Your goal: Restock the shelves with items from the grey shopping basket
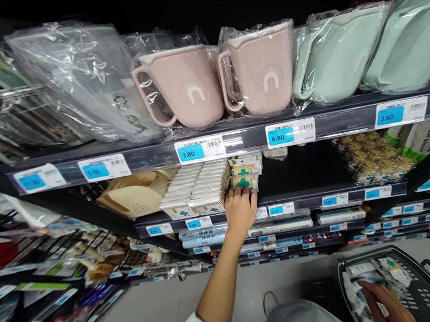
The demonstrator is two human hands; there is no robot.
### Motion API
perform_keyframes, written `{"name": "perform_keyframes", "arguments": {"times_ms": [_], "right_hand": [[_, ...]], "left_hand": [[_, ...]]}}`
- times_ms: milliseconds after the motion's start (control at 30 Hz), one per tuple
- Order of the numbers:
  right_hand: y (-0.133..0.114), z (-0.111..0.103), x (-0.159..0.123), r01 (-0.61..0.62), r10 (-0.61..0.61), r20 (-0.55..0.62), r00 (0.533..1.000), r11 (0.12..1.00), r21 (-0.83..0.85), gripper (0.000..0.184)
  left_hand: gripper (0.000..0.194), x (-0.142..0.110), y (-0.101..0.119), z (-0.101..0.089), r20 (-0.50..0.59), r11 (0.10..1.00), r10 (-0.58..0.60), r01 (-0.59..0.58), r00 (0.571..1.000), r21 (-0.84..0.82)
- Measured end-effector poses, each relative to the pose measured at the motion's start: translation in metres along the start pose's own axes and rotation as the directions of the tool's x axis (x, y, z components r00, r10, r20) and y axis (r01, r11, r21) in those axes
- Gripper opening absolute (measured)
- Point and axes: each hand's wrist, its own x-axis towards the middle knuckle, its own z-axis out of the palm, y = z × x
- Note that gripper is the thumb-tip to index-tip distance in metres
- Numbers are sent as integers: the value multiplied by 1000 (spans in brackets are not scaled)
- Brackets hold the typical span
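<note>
My left hand (240,211) reaches up to the second shelf, its fingers curled on a small beige pack with a green clover mark (243,182). That pack sits at the right end of a row of identical white-and-beige packs (198,186). My right hand (387,303) is down inside a dark shopping basket (429,281) at the lower right. Its fingers lie stretched over several small packets (388,267) in the basket.
Two pink mugs (186,89) (262,69) in plastic wrap stand on the top shelf beside mint-green mugs (335,55). Blue price tags (200,151) line the shelf edges. Round brown items (371,160) fill the second shelf at the right. A shoe (270,302) shows on the grey floor.
</note>
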Motion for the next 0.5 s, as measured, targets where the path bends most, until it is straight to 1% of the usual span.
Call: {"name": "perform_keyframes", "arguments": {"times_ms": [167,267,400,500], "right_hand": [[0,-1,-2,15,-16,-6,1000,1000,-24,36],[8,2,-8,22,-21,21,1000,999,-24,34],[20,9,-17,45,-44,11,999,997,-56,33],[21,11,-19,36,-35,5,999,998,-57,31]], "left_hand": [[39,0,-1,1,-10,1000,7,-7,1000,3],[36,0,-2,3,-3,1000,4,-4,1000,6],[36,0,-3,5,-18,1000,3,-3,1000,13],[36,-1,-3,6,-29,1000,8,-8,1000,3]]}}
